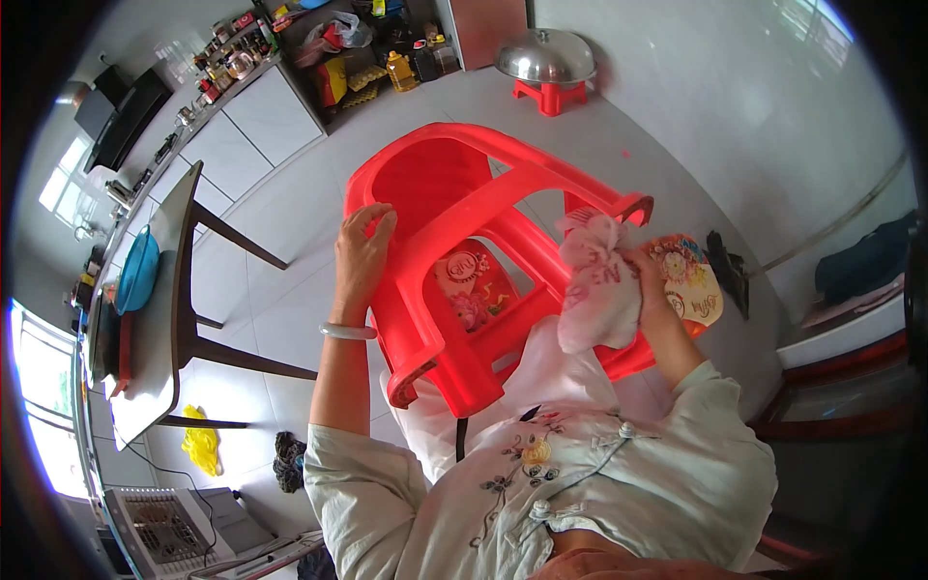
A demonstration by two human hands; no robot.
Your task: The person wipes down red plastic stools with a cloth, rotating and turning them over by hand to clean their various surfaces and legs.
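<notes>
A red plastic chair (464, 217) lies tipped over in front of me, with its leg ends toward my lap. Through its frame shows a floral printed panel (471, 282). My left hand (365, 249) is at the chair's left edge, its fingers bent over the red plastic. A white bangle (348, 332) circles that wrist. My right hand (646, 280) is closed on a bunched pinkish-white cloth (601, 290), which lies against the chair's right side and hides part of the fingers. Beyond that hand is another floral printed panel (684, 275); whether it belongs to the same chair I cannot tell.
A table (164, 329) with a blue basin (138, 271) stands at left. A yellow bag (200, 440) and a dark bundle (289, 461) lie on the floor. A metal dome lid (547, 56) sits on a red stool (550, 98) by the far wall. Kitchen cabinets (259, 133) line the back.
</notes>
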